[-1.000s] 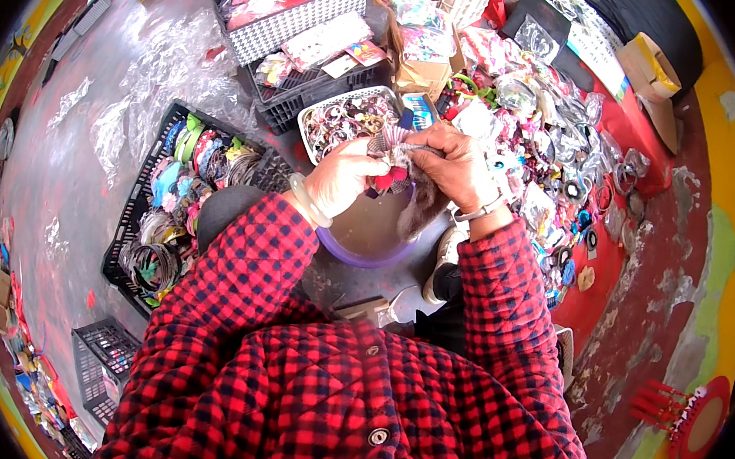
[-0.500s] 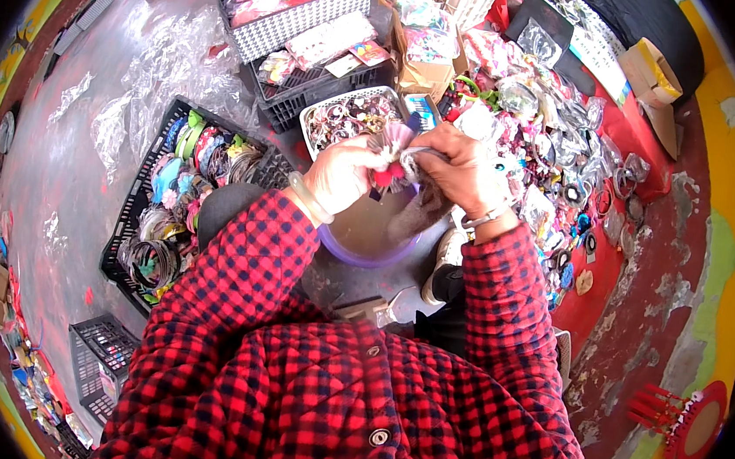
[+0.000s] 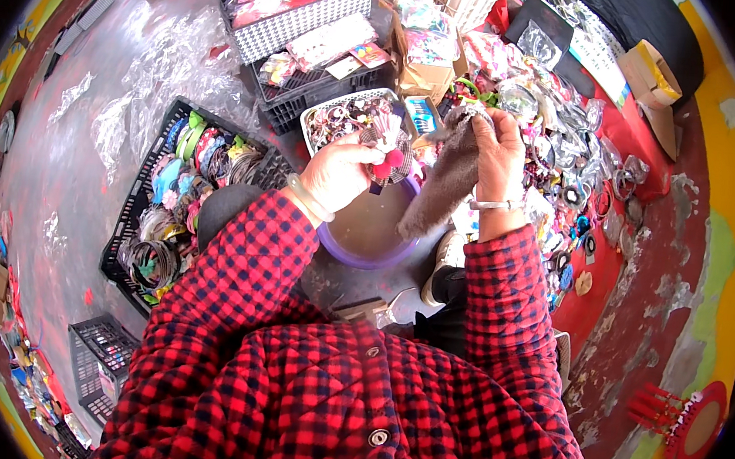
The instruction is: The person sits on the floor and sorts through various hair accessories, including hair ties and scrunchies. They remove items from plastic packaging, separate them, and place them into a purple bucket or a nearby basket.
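Observation:
Pinched in my left hand (image 3: 338,173) is a hair ornament (image 3: 386,154) of gathered fabric with a crimson pompom and a dark checked part. My right hand (image 3: 500,158) grips the upper end of a grey-brown cloth (image 3: 443,182), which hangs down at a slant toward the left. The cloth and the ornament are apart. Below both hands stands a purple-rimmed basin (image 3: 366,263) with murky water in it. Just beyond my left hand, a white basket (image 3: 307,128) holds many small hair ties and trinkets, partly covered by the ornament.
A black crate (image 3: 115,234) of headbands stands at my left. Stacked grey and black crates (image 3: 302,27) and a cardboard box (image 3: 425,75) are ahead. Bagged accessories (image 3: 567,194) lie heaped on red cloth at right. Plastic film (image 3: 176,64) covers floor at far left.
My hands have moved apart. The right hand has gone right and up with the cloth, which now hangs away from the ornament. My left hand keeps the ornament in nearly the same place.

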### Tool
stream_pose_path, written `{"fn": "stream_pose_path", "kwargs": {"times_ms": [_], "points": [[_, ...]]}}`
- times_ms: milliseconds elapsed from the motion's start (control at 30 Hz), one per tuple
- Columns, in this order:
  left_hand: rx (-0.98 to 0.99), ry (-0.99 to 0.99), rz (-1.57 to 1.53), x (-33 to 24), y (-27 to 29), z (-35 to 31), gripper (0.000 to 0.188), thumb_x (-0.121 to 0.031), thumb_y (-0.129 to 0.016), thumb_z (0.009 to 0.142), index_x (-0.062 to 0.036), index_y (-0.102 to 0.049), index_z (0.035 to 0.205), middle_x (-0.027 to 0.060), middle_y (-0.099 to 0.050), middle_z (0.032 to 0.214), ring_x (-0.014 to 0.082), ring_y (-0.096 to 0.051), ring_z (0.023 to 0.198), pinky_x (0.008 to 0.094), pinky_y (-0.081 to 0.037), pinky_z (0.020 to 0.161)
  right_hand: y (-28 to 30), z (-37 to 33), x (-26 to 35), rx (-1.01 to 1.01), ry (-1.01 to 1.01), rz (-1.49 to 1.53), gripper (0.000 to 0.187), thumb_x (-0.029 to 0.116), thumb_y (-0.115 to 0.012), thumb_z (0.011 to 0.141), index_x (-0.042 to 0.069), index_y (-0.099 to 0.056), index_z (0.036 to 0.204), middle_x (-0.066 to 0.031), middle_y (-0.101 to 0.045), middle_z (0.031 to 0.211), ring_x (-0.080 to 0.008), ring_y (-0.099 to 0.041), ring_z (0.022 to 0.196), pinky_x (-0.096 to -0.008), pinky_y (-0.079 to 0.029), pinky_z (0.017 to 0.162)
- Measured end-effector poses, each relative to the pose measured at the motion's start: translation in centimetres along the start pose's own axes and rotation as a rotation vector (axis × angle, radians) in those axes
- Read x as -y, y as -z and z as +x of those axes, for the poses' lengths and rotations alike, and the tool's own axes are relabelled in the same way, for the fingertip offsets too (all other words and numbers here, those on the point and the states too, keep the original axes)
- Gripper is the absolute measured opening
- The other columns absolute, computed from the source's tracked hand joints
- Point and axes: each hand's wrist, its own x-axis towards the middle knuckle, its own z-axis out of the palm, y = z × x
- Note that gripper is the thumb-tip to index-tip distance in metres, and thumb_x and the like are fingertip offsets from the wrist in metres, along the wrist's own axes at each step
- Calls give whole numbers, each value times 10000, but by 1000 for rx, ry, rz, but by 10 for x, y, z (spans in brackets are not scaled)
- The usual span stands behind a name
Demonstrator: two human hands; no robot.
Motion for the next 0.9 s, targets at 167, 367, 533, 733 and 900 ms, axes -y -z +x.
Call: {"fn": "stream_pose_path", "kwargs": {"times_ms": [167, 367, 533, 733, 900], "points": [[-32, -2, 83, 2, -1, 1, 271, 6, -475, 816, -8, -524, 1082, 63, -595, 977, 174, -574, 899, 284, -436, 815, -8, -8, -5, 65, 77, -204, 39, 72, -572, 854, 46, -544, 859, -2, -540, 771, -71, -484, 695, -206, -417, 626], [-99, -36, 181, 4, -5, 5, 282, -13, -485, 824, -20, -522, 1104, 49, -593, 972, 162, -575, 874, 275, -439, 779, -33, -34, 4, 67, -402, 257, 95, 143, -549, 887, 56, -587, 886, 63, -508, 749, -27, -414, 676, -173, -350, 614], [-91, -99, 250, 4, -11, 3, 294, -15, -487, 828, -21, -518, 1120, 44, -592, 968, 151, -572, 854, 266, -437, 755, -21, -28, -7, 74, -394, 178, 132, 171, -609, 849, 47, -646, 877, 65, -541, 734, -23, -434, 670, -186, -357, 603], [-54, -64, 268, 5, -2, 4, 298, -12, -496, 831, -18, -514, 1128, 43, -591, 965, 142, -569, 855, 251, -431, 742, -21, -23, 15, 105, -213, -180, 145, 141, -628, 824, 2, -646, 857, 5, -591, 751, -51, -491, 640, -217, -401, 557], [-54, -71, 320, 3, -7, 2, 328, -12, -516, 825, -16, -504, 1153, 37, -582, 978, 120, -552, 872, 237, -426, 750, -14, -18, 5, 123, -550, 355, 195, 118, -596, 838, -29, -606, 966, -76, -638, 882, -162, -607, 789, -278, -492, 696]]}}
